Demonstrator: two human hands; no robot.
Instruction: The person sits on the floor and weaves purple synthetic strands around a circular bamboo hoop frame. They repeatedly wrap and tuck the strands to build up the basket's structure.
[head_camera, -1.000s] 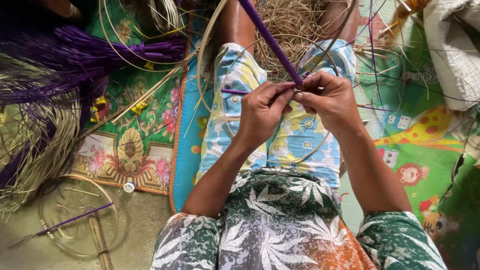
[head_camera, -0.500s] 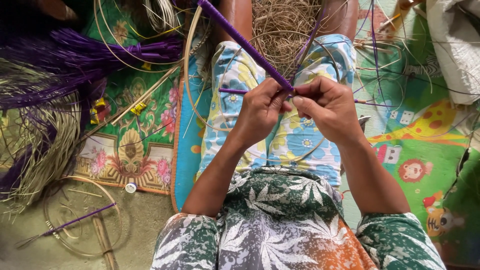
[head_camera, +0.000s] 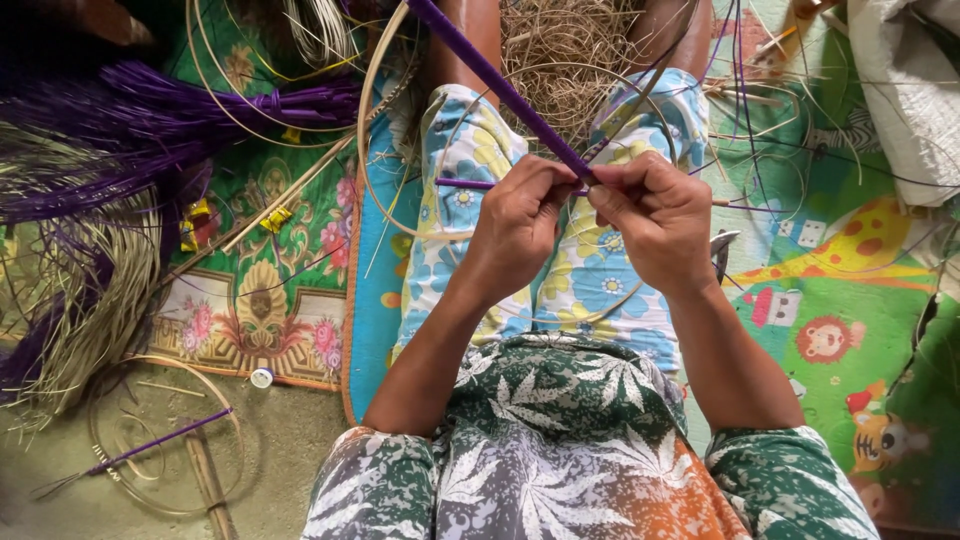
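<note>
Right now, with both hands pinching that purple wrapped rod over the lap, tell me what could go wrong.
1. The long purple wrapped rod sticks out far beyond the left hand and right hand; it may snag the thin cane hoop beside the knees.
2. Thin purple strands trail across the colourful play mat and might tangle.
3. The loose purple strip by the left hand could slip free.

Both forearms run up from the lower frame and converge above the lap, elbows out, wrists nearly level. Left hand (head_camera: 517, 222): fingers curled inward, thumb and forefinger pinched together at the tips, knuckles toward the camera. Right hand (head_camera: 655, 220): fingers flexed in a loose fist, thumb pressed against forefinger. Fingertips of the two hands meet, touching at the midline.
</note>
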